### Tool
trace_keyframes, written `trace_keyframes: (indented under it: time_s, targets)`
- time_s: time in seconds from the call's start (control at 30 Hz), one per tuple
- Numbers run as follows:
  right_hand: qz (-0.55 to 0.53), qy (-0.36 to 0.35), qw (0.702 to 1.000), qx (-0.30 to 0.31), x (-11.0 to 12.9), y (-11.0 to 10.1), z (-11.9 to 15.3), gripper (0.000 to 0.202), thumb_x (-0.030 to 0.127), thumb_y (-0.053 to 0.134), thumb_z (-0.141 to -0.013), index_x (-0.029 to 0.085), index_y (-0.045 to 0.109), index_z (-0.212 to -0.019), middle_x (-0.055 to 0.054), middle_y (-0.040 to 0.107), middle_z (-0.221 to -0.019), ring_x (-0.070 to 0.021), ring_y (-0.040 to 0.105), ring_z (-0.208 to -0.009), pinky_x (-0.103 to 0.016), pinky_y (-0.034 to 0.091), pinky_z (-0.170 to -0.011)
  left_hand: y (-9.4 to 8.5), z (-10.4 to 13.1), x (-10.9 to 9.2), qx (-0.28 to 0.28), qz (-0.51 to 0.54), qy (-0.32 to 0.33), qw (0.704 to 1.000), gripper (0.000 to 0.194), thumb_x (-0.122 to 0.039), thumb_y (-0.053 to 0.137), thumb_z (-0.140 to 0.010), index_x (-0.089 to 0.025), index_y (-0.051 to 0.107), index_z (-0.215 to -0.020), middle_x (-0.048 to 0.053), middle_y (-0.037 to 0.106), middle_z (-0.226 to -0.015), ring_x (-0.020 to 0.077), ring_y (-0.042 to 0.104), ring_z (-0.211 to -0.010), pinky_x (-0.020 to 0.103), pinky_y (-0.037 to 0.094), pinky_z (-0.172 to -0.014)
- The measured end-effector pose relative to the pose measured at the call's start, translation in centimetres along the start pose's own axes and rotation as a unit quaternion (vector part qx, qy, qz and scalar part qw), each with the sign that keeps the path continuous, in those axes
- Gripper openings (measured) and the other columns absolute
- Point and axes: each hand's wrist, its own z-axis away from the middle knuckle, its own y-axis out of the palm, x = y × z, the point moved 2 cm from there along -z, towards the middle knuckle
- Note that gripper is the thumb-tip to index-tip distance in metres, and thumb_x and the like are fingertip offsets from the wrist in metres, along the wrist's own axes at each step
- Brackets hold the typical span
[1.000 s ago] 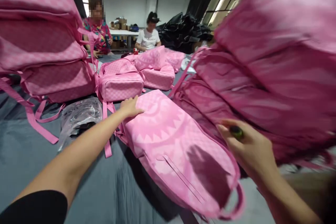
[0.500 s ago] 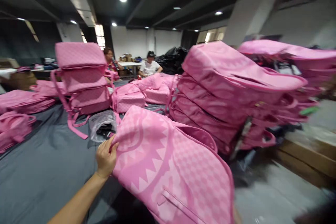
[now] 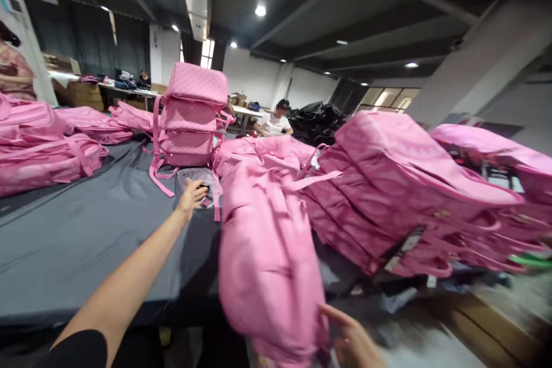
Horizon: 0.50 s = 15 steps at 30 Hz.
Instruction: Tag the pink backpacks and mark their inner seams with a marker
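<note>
A pink backpack (image 3: 267, 264), blurred by motion, stands tilted at the table's near edge with its straps showing. My right hand (image 3: 351, 336) is at its lower right side, index finger stretched against the fabric and the other fingers smeared. Left of the backpack, my left hand (image 3: 192, 196) reaches out with its fingers apart, over a clear plastic bag (image 3: 207, 177) with dark items inside. Nothing is held in that hand. Behind the bag rises a stack of pink backpacks (image 3: 190, 118).
Big piles of pink bags lean at the right (image 3: 379, 184) and lie at the far left (image 3: 47, 149) on the grey-covered table (image 3: 107, 230). A person in white (image 3: 272, 122) sits beyond; another stands far left. Cardboard boxes (image 3: 487, 322) are low on the right.
My left hand has let go of the backpack and moved over the plastic bag. The backpack has turned from its patterned face to its strap side. The view has swung left.
</note>
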Motion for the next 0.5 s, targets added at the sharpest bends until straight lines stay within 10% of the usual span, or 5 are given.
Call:
trace_keyframes:
  time_s: [0.2,0.33,0.5]
  targets:
    - [0.151,-0.183,0.967,0.09,2.0,9.7,1.2,0.033,0.033,0.061,-0.082,0.027,0.07,-0.113,-0.01,0.069,-0.118,-0.0291,0.064,-0.111,-0.043,0.052,-0.096,6.3,5.4,-0.7,0.095,-0.124,0.143,0.977,0.062,-0.052,0.053,-0.088,-0.022,0.047,-0.141,0.009,0.039,-0.153,0.0238,0.028,-0.146,0.044,0.02,-0.121]
    - [0.454,-0.26,0.835,0.17,5.3,14.3,-0.6,0.041,0.011,0.052,-0.083,0.026,0.064,-0.119,-0.008,0.063,-0.129,-0.0235,0.058,-0.12,-0.032,0.054,-0.088,12.8,10.9,0.4,0.219,-0.336,0.261,0.878,0.046,-0.034,0.042,-0.096,-0.025,0.048,-0.141,0.012,0.037,-0.154,0.0297,0.031,-0.144,0.057,0.024,-0.117]
    - [0.576,-0.109,0.8,0.131,3.7,10.6,-3.1,0.029,0.004,0.044,-0.087,0.013,0.067,-0.103,-0.017,0.071,-0.093,-0.028,0.07,-0.087,-0.034,0.053,-0.066,14.0,18.4,5.1,0.171,-0.409,0.325,0.835,0.05,-0.037,0.037,-0.098,-0.026,0.04,-0.146,0.01,0.036,-0.155,0.0286,0.032,-0.143,0.053,0.023,-0.116]
